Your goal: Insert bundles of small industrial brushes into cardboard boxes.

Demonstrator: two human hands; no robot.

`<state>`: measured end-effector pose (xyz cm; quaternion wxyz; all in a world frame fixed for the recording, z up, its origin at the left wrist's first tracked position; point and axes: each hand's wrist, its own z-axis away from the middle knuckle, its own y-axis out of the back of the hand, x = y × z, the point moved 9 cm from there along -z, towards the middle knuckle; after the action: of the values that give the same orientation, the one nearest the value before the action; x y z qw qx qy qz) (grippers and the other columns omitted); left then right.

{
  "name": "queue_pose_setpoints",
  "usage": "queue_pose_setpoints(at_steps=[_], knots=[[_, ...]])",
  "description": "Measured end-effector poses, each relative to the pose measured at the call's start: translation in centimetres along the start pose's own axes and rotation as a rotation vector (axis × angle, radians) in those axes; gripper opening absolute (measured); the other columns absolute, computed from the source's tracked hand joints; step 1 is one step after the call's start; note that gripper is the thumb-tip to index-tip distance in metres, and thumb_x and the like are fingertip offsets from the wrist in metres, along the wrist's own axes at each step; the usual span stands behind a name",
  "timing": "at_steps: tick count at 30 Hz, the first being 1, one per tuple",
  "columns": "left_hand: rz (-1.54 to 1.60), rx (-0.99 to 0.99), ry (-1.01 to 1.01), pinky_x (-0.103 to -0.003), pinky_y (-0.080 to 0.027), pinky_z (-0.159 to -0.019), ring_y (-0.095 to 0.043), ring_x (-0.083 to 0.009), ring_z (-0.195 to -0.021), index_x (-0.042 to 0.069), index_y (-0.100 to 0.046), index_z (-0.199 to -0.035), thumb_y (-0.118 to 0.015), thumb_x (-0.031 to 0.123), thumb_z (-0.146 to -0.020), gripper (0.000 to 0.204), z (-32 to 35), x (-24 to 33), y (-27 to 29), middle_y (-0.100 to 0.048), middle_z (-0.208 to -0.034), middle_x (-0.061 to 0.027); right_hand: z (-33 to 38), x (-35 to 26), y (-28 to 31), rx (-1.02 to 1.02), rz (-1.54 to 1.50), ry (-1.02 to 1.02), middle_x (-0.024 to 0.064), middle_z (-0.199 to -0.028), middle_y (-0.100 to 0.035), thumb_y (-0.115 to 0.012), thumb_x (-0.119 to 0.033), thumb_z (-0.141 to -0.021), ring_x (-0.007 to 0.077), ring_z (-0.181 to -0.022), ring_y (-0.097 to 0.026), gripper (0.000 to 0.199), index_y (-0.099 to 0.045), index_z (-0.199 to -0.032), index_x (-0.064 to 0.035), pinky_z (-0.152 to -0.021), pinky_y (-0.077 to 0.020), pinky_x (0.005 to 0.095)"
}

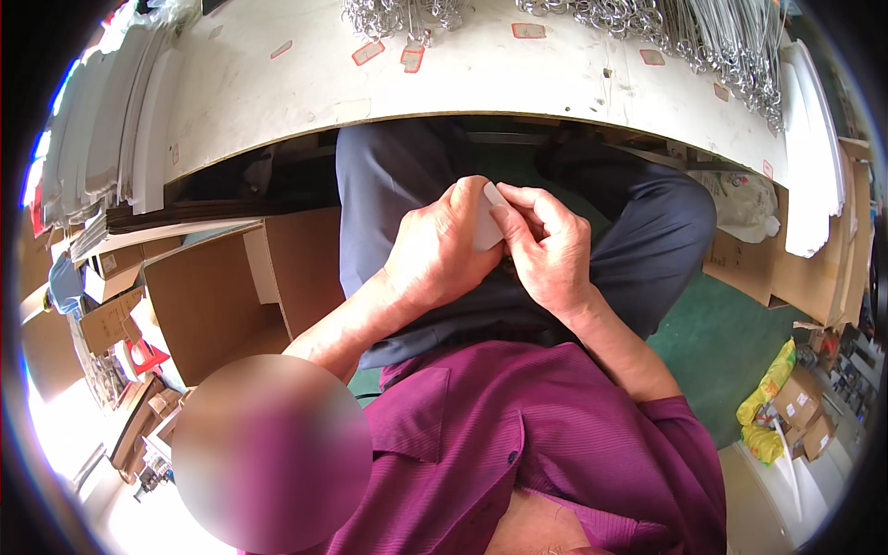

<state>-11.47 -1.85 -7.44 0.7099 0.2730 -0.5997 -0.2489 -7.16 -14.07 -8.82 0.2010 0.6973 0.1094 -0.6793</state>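
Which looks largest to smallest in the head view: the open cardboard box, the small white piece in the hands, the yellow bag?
1. Open cardboard box, on the person's left.
2. Yellow bag, though farther off, near the fisheye rim.
3. Small white piece, pinched between left hand and right hand.

A small white card (487,225), flat and pale with a rounded upper corner, sits pinched between the left hand (444,250) and the right hand (548,248) over the lap, below the worktop's edge. It stands roughly upright, slightly tilted. Only its upper part shows; fingers of both hands cover the rest.
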Motion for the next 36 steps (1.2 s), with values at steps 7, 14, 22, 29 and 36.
queue_pose_setpoints(at_steps=[7, 14, 22, 29, 36], knots=[[-0.039, 0.032, -0.009, -0.047, -0.060, -0.081, -0.071, -0.0393, -0.099, 0.002, -0.053, -0.127, -0.081, 0.025, -0.082, 0.058, 0.3, 0.0, -0.2, -0.069, -0.112, -0.0199, -0.5, 1.0, 0.4, 0.016, -0.194, -0.153, 0.0080, -0.079, -0.074, -0.069, -0.009, -0.099, 0.0077, -0.067, -0.067, 0.013, -0.068, -0.104, 0.0031, -0.058, -0.0527, 0.0229], [-0.023, 0.045, -0.031, -0.048, -0.060, -0.077, -0.071, -0.0408, -0.092, 0.001, -0.054, -0.124, -0.080, 0.018, -0.079, 0.055, 0.5, 0.3, 0.2, -0.069, -0.107, -0.0210, -0.4, 2.7, 0.5, -0.023, -0.392, -0.369, 0.0043, -0.072, -0.069, -0.070, -0.013, -0.100, 0.0056, -0.054, -0.059, 0.015, -0.067, -0.097, 0.0017, -0.047, -0.0446, 0.0212], [-0.035, 0.017, 0.025, -0.047, -0.060, -0.085, -0.071, -0.0406, -0.101, 0.002, -0.055, -0.128, -0.081, 0.022, -0.080, 0.058, 0.7, -0.1, 0.0, -0.070, -0.114, -0.0220, -0.1, -0.9, 1.2, 0.112, 0.117, 0.082, 0.0059, -0.067, -0.067, -0.070, -0.009, -0.098, 0.0080, -0.059, -0.064, 0.016, -0.067, -0.087, 0.0028, -0.053, -0.0480, 0.0268], [-0.025, 0.055, -0.008, -0.046, -0.060, -0.083, -0.071, -0.0401, -0.101, 0.000, -0.055, -0.130, -0.082, 0.021, -0.079, 0.061, 0.6, 0.0, 0.4, -0.069, -0.114, -0.0222, -0.1, -0.5, 0.6, 0.032, -0.016, 0.067, 0.0146, -0.081, -0.073, -0.074, -0.012, -0.096, 0.0188, -0.070, -0.071, 0.021, -0.071, -0.110, 0.0033, -0.062, -0.0557, 0.0294], [0.031, 0.088, -0.051, -0.045, -0.060, -0.080, -0.071, -0.0406, -0.097, 0.000, -0.054, -0.129, -0.083, 0.017, -0.077, 0.062, 0.6, 0.0, 0.8, -0.069, -0.111, -0.0220, 0.3, -0.7, -0.4, -0.056, -0.006, 0.129, 0.0207, -0.104, -0.075, -0.074, -0.011, -0.095, 0.0231, -0.090, -0.077, 0.038, -0.066, -0.129, 0.0037, -0.074, -0.0601, 0.0317]])
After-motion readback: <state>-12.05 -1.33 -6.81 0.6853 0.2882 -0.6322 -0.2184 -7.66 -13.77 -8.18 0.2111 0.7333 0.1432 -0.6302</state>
